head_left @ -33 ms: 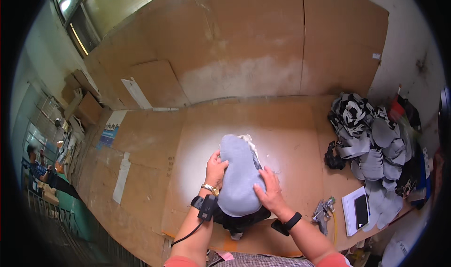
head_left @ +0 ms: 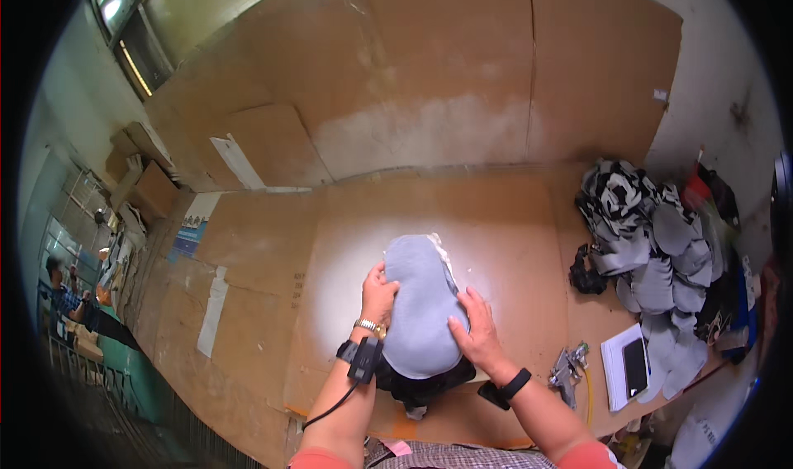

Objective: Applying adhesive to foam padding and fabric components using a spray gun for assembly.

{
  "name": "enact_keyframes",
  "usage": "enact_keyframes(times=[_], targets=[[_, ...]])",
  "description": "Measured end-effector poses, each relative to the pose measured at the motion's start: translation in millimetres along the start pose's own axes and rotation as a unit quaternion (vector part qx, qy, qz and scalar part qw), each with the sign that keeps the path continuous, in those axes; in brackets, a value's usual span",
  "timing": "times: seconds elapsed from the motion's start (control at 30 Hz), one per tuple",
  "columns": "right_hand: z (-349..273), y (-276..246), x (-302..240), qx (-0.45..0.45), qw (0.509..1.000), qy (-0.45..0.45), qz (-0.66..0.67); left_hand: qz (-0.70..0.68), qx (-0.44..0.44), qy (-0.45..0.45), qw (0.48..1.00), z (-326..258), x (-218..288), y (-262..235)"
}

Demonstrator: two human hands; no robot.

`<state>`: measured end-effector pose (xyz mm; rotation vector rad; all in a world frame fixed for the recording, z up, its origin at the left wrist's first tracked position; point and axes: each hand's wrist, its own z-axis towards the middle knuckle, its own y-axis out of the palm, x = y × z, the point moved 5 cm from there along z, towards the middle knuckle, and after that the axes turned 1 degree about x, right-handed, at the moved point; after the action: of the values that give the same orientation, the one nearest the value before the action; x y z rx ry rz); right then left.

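Your left hand grips the grey insole, your right hand rests spread on it; black piece partly covered, grey pile untouched

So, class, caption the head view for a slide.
Left hand and right hand touch a grey insole-shaped piece over cardboard.

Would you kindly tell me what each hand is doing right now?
Left hand: holding the grey sole-shaped piece by its left edge.
Right hand: partly open, touching its right edge.
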<state>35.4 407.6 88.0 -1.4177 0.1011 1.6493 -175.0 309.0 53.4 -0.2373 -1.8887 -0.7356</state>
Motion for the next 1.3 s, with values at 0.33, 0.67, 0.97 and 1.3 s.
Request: enact_keyframes(times=[0.33,0.67,0.97,1.3], targets=[[-7.4,-29.7,74.2,0.067,0.821,0.353,0.444,0.219,0.153,-0.004,0.964,-45.8,6.8,-53.6],[-17.3,-141.9,69.2,0.353,0.659,0.290,0.598,0.238,0.163,-0.001,0.957,-145.1,-9.8,-41.9],[21.0,-114.3,-47.0,0.283,0.671,0.200,0.655,0.386,-0.096,0.225,0.889,-224.8,36.4,68.4],[-34.6,-38.8,3.3,0.152,0.975,0.144,0.079,0.461,0.023,0.206,0.863,-130.7,-8.1,-36.4]])
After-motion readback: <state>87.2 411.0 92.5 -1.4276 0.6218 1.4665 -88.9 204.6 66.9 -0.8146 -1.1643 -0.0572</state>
